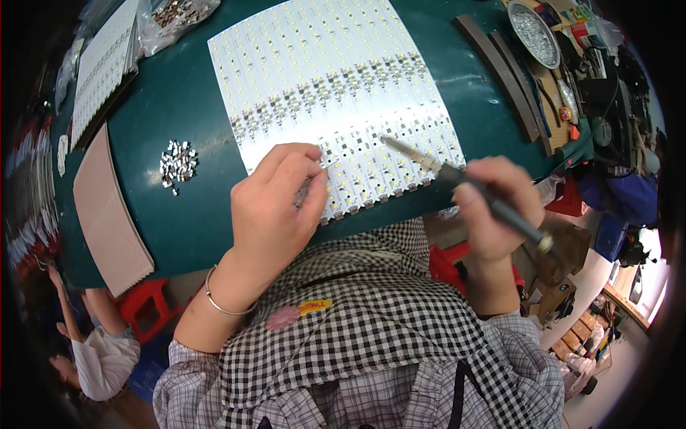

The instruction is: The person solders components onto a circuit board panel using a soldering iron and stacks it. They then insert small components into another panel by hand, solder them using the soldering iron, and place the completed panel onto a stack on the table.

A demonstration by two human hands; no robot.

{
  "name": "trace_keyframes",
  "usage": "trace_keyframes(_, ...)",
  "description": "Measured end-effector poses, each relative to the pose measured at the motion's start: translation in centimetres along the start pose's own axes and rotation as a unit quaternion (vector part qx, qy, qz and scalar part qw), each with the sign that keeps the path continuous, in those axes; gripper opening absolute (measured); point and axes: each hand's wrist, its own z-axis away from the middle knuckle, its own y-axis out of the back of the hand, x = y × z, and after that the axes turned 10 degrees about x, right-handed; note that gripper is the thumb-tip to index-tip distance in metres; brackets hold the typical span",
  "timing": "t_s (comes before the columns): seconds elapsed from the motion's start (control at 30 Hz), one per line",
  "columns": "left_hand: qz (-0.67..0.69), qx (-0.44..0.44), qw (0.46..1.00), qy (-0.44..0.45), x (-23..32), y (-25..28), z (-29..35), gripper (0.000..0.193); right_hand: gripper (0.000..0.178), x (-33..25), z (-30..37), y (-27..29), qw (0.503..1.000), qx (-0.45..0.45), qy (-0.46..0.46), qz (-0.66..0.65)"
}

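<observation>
A large white LED circuit board panel (286, 146) lies before me, covered in rows of tiny yellow LEDs and dark chips. Over its near left part, my left hand (275, 196) is closed, thumb and forefinger pinched together; what sits in the pinch is too small to name. My right hand (500, 204) grips a soldering iron (486, 204) by its black handle. The iron's tip (400, 147) points left, over the panel's near right part. To the left of the panel is a small heap of shiny metal pieces (177, 163).
A pinkish board stack (111, 211) lies at the table's left, with white panels (107, 64) behind it. A bag of small parts (171, 18) stands at the back. Dark strips (500, 75) and a metal bowl (532, 34) are on the right. Another person (100, 361) sits lower left.
</observation>
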Motion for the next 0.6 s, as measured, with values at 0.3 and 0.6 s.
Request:
trace_keyframes(0.3, 0.008, -0.001, 1.0, 0.002, -0.5, -0.6, 0.0, 0.011, 0.021, -0.8, 2.0, -2.3, 0.994, -0.093, -0.05, 0.038)
trace_keyframes(0.6, -0.001, -0.002, 1.0, -0.003, -0.7, -0.9, 0.1, 0.009, 0.022, -0.4, 1.8, -2.6, 0.993, -0.104, -0.033, 0.044)
